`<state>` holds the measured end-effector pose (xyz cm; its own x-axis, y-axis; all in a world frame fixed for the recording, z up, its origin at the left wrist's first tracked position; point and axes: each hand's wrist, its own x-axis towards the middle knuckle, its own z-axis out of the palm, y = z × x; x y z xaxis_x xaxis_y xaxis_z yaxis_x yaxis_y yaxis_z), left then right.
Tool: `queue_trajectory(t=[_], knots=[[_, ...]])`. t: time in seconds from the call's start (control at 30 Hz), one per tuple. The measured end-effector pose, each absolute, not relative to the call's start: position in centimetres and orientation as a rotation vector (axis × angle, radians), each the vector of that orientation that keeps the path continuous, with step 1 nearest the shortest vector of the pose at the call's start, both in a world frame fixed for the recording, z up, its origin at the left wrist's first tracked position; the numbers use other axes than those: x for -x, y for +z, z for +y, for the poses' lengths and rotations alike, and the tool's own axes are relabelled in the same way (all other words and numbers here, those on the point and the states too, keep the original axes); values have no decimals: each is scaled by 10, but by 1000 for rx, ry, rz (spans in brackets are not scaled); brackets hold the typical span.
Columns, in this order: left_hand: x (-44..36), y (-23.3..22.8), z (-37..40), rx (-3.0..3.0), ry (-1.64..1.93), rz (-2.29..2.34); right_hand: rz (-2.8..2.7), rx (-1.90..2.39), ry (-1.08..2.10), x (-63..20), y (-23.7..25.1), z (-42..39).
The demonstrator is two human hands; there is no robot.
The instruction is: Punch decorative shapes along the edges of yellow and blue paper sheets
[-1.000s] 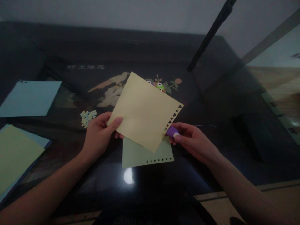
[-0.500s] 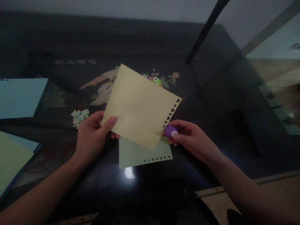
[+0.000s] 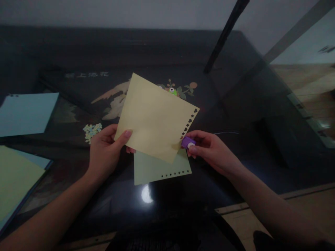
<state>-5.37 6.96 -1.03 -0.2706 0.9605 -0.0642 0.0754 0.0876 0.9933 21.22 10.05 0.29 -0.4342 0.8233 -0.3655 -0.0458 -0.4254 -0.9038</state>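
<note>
A yellow sheet of paper [image 3: 154, 116] is raised above the table, its left corner pinched by my left hand [image 3: 108, 148] with the thumb on top. Heart and star holes run along the sheet's right edge. At the lower end of that row, a small purple craft punch [image 3: 187, 142] sits on the edge. My right hand [image 3: 209, 148] grips the punch, thumb on its white button. Beneath lies a pale green sheet [image 3: 149, 170] with small punched shapes along its near edge; its upper part is hidden by the yellow sheet.
On the glossy dark table [image 3: 167, 202], a heap of small paper cutouts [image 3: 91, 131] lies beside my left hand. Blue paper [image 3: 28, 113] and yellow-green paper [image 3: 18, 174] lie at the left. Behind the raised sheet, a green round object [image 3: 172, 91] partly shows.
My right thumb seems to sit lower on the punch's white button, which shows less. The view has shifted slightly; both hands keep their holds.
</note>
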Motion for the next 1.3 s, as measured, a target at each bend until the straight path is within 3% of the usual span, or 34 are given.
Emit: queue_trajectory(t=[1.3], knots=[[36, -6, 62, -1204, 1250, 1551, -1221, 1180, 1886, -215, 6, 101]])
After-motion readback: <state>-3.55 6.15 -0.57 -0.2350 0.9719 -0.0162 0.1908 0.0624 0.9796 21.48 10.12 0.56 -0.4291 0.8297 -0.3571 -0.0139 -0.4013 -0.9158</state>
